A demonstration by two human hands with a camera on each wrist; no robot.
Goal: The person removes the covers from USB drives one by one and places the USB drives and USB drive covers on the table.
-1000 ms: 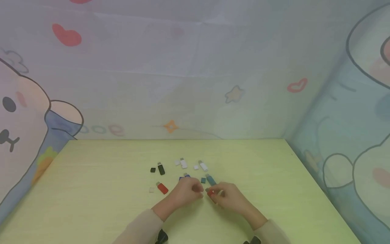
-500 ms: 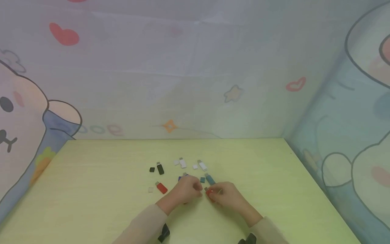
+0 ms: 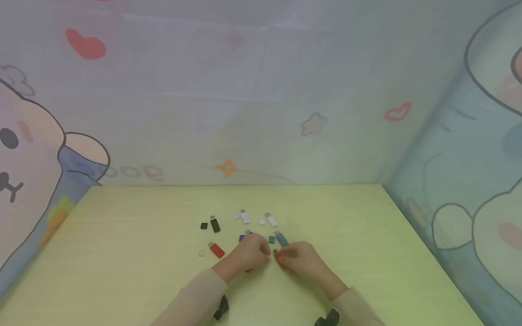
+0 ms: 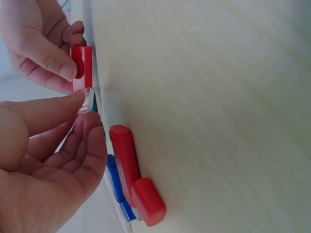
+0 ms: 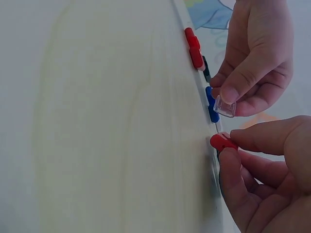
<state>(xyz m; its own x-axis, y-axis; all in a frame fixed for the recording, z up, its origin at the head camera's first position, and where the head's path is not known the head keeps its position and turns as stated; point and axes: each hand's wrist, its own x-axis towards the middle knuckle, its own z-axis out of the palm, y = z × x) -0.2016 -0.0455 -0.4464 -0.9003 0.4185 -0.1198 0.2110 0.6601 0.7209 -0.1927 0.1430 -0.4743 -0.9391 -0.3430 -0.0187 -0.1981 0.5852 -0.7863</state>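
My left hand [image 3: 249,251] pinches a small clear cap [image 4: 86,101] between thumb and fingers. Opposite it, my right hand [image 3: 305,260] holds a red USB flash drive [image 4: 86,58], its metal plug pointing toward the left hand in the head view. A gap separates cap and drive in the right wrist view. Below the left hand in the left wrist view lies another red flash drive [image 4: 124,158] with a red cap [image 4: 148,201] at its end. A blue flash drive [image 4: 114,177] lies beside it, partly hidden.
Beyond the hands on the pale table [image 3: 142,271] lie a teal flash drive [image 3: 282,239], two white ones [image 3: 245,217], a black one [image 3: 215,224] and another red one [image 3: 217,250]. Loose caps sit beside them, including a teal cap [image 3: 271,239] and a black cap [image 3: 204,226].
Both hands stay in nearly the same place, still holding cap and drive. The right hand has shifted very slightly left. The loose drives lie as before.
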